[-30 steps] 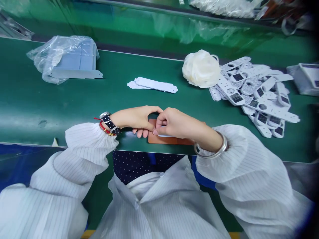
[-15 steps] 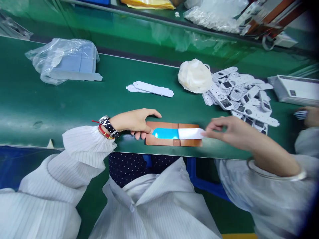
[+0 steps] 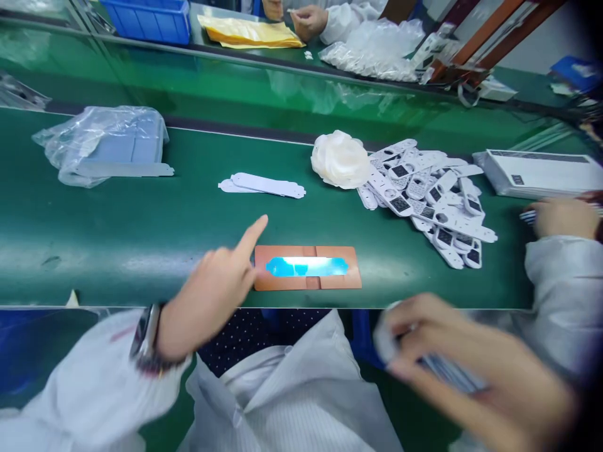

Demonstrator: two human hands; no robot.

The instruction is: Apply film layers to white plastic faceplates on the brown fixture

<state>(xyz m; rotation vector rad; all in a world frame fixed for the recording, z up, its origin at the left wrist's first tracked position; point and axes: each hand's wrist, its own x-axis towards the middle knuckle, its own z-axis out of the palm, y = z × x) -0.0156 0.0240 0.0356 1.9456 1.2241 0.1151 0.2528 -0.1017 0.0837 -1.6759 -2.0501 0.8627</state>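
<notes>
Shows a glossy blue strip point(image 3: 282, 269) lying flat on a copper-coloured plate point(image 3: 287, 284) near the front edge of the counter point(image 3: 141, 251); looks light, thin and bendable, probably easily creased; seems best lifted by a narrow end. Shows also left grip point(image 3: 217, 282) beside the plate, half-spread, apparently empty; right grip point(image 3: 499, 370), blurred, closed around an unidentifiable pale piece point(image 3: 385, 339)

no lettering legible to me from here, dark prints point(image 3: 401, 204) on the piled white strips point(image 3: 431, 194) too small to read
</notes>
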